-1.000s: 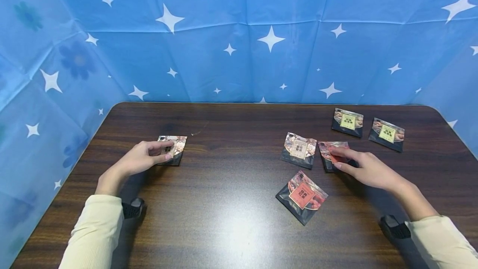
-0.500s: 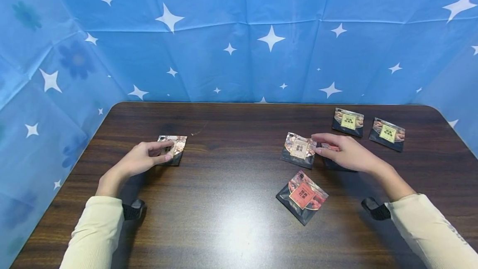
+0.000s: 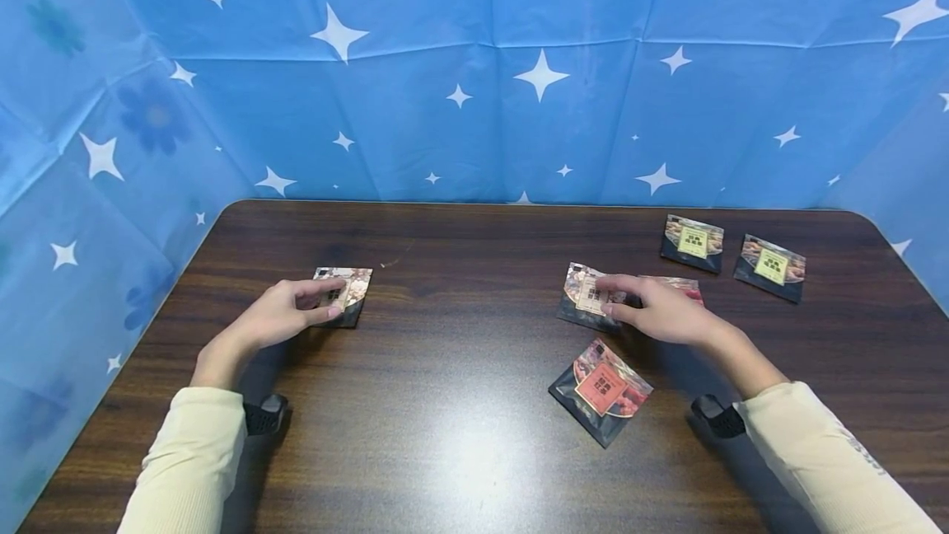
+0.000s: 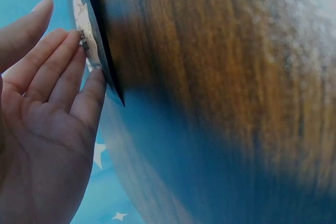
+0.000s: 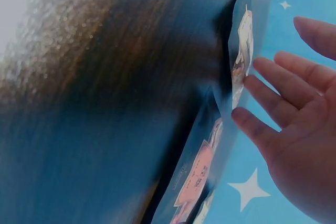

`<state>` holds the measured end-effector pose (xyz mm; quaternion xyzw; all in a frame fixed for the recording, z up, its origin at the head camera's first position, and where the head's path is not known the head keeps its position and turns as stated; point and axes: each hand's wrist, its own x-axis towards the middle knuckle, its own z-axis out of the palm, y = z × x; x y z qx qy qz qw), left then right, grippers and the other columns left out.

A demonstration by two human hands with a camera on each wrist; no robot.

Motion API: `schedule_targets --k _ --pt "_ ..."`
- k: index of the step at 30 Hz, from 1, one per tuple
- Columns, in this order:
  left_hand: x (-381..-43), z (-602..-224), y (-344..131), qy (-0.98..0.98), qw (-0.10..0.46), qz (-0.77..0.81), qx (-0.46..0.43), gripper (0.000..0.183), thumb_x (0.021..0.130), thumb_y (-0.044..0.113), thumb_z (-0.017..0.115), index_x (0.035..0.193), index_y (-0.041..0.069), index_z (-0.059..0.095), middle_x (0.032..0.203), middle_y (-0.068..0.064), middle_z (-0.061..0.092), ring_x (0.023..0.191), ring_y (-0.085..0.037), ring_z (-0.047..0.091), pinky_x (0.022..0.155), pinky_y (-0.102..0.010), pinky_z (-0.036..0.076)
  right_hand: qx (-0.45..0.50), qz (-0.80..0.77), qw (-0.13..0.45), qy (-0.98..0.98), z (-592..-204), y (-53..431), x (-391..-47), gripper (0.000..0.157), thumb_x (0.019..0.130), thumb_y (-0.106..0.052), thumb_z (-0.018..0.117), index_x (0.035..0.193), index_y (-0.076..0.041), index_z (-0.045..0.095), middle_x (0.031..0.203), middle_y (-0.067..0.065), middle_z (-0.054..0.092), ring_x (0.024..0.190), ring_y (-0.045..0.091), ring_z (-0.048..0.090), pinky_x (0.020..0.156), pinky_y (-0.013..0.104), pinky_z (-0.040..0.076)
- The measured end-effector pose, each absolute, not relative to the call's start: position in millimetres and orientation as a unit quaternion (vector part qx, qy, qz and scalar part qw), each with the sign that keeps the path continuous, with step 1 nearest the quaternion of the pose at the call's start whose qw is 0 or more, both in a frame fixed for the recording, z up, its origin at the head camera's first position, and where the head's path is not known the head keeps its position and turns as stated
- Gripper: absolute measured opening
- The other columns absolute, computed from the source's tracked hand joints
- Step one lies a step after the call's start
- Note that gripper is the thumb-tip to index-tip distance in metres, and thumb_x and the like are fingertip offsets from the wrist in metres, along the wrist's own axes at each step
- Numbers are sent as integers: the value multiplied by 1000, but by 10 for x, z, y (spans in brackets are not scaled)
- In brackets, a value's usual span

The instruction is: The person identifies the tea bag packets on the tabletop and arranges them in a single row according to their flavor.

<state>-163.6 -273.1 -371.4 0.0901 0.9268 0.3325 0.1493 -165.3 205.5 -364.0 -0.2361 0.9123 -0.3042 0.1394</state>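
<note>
My left hand [image 3: 274, 316] rests over a black packet with a beige label [image 3: 357, 291] on the left of the table. In the left wrist view its extended fingertips touch the packet's face [image 4: 92, 51], thumb raised away. My right hand [image 3: 663, 311] reaches over another beige-labelled packet [image 3: 582, 291] at right of centre. In the right wrist view its loosely extended fingers are right at that packet's surface [image 5: 242, 51], thumb apart. Beneath the right hand a red-labelled packet [image 3: 689, 287] is partly hidden. A second red-labelled packet [image 3: 602, 390] lies turned at an angle nearer the front.
Two packets with yellow-green labels, a left one [image 3: 693, 243] and a right one [image 3: 771, 267], lie at the back right of the dark wooden table [image 3: 445, 287]. Behind the table hangs a blue cloth [image 3: 415, 7] with white stars.
My right hand has moved left, from the red-labelled packet to the beige-labelled one beside it. The red packet under it has shifted slightly right. My left hand stays put.
</note>
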Motion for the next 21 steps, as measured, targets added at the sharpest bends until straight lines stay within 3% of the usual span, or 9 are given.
schedule_targets --k 7,13,21 --pt "-1638 -3729 -2736 928 143 329 95 53 90 30 59 134 6 47 132 -24 44 114 -35 45 90 -52 35 -239 -296 148 913 -3622 2038 -1694 42 95 -18 51 131 2 46 125 20 52 113 36 47 88 51 37" --pt "-1643 -3737 -2735 931 141 325 93 53 89 32 59 134 6 48 127 -20 50 96 -26 46 81 -42 37 -246 -280 158 915 -3604 1969 -1746 41 95 -18 50 131 1 47 123 19 53 110 33 50 87 50 39" --pt "-1644 -3723 -2729 932 141 322 93 51 89 30 60 133 6 48 98 -12 55 81 -22 43 70 -35 34 -241 -277 174 914 -3613 1830 -1803 42 95 -21 49 132 -1 46 126 18 52 114 34 48 90 51 36"
